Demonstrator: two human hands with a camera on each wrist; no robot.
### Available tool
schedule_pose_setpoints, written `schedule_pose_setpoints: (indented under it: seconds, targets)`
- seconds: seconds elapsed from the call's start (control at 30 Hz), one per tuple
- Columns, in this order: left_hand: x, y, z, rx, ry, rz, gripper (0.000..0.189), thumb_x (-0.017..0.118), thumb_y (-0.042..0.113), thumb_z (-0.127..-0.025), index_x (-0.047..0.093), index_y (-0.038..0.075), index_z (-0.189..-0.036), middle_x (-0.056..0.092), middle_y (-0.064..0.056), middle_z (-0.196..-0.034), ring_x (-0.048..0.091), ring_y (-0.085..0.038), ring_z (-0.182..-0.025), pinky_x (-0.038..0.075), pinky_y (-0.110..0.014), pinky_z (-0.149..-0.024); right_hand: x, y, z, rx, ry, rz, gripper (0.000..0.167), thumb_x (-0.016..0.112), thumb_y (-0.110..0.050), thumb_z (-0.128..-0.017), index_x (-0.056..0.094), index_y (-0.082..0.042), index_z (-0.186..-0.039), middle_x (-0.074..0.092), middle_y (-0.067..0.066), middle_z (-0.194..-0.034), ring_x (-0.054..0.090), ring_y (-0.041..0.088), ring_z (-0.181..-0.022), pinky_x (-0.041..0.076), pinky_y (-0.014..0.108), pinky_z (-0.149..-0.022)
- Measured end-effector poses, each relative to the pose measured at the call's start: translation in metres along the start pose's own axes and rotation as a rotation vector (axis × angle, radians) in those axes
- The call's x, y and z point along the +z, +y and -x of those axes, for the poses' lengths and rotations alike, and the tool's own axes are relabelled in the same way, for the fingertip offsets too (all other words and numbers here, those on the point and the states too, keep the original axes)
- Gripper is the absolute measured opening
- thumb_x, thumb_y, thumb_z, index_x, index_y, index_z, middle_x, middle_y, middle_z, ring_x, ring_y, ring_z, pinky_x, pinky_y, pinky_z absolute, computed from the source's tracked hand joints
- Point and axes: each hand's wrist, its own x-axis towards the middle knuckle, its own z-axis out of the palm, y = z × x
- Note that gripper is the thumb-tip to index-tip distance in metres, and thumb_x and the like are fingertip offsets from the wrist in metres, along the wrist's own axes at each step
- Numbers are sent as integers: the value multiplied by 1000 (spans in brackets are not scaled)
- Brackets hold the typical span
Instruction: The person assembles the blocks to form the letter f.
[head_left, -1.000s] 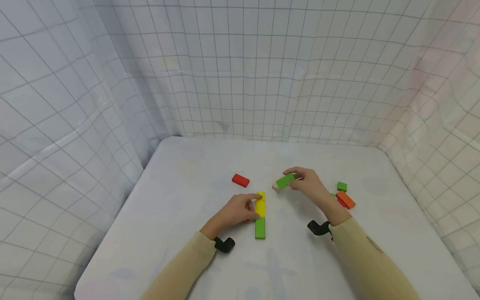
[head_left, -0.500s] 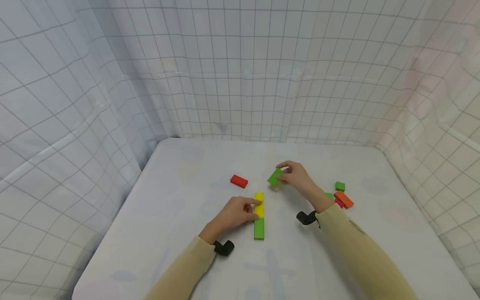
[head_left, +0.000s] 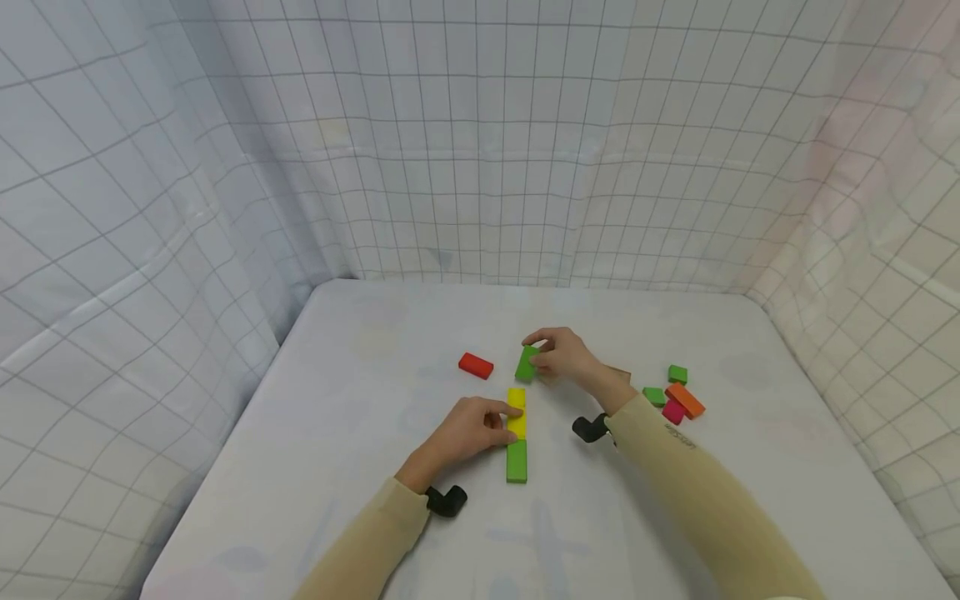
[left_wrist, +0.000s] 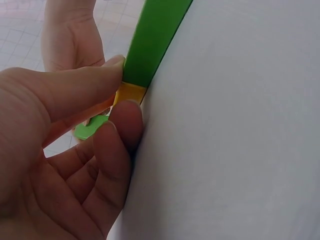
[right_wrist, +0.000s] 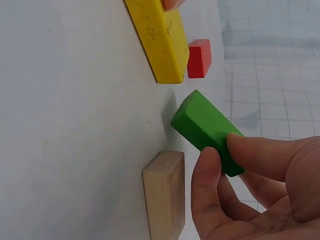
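My left hand holds the yellow block flat on the table, index finger on its top and thumb by its near end. A green block lies end to end with it, on the near side. In the left wrist view the thumb touches near where this green block meets the yellow. My right hand pinches another green block between thumb and fingers. This one is tilted and raised above the table, just beyond the yellow block's far end, apart from it.
A red block lies beyond and left of the yellow one. A plain wooden block sits under the right wrist, partly hidden in the head view. Farther right are two small green blocks, an orange block and a pink block.
My right hand has carried its green block leftward, from above the wooden block toward the yellow block's far end, turning it more upright in view. My left hand has stayed in place.
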Motion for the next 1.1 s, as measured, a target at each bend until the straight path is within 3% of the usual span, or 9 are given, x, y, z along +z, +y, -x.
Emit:
schedule_pose_setpoints:
  seconds: [0.27,0.47,0.8,1.1]
  targets:
    - [2,-2,0,-4,13,28,34,80,26,-88,75,19,-121,63,3,-73,54,-13,-62,43,-25,-58,11,-5,-5,-44,-20,144,34,68,-10,-92,72,-18,-124,63,13,-114,61,23,-83,54,30,-69]
    - [2,-3,-1,3,17,33,34,81,24,-87,75,18,-120,63,3,-73,54,-13,-60,43,-24,-57,15,-4,-5,-67,-63,181,34,66,-12,-94,71,-18,-127,64,12,-114,60,21,-79,52,30,-64]
    - [0,-2,-1,8,23,21,34,81,23,-87,75,19,-120,63,4,-74,54,-11,-62,44,-24,-58,21,-8,2,-216,-92,385,39,72,-14,-91,69,-14,-130,62,7,-116,56,22,-102,50,38,-87]
    - [0,-1,-1,21,16,42,34,81,23,-87,75,16,-120,63,3,-73,54,-12,-60,43,-24,-57,21,-6,4,-226,-141,454,52,82,-25,-86,66,-14,-135,58,4,-112,52,20,-94,47,32,-77]
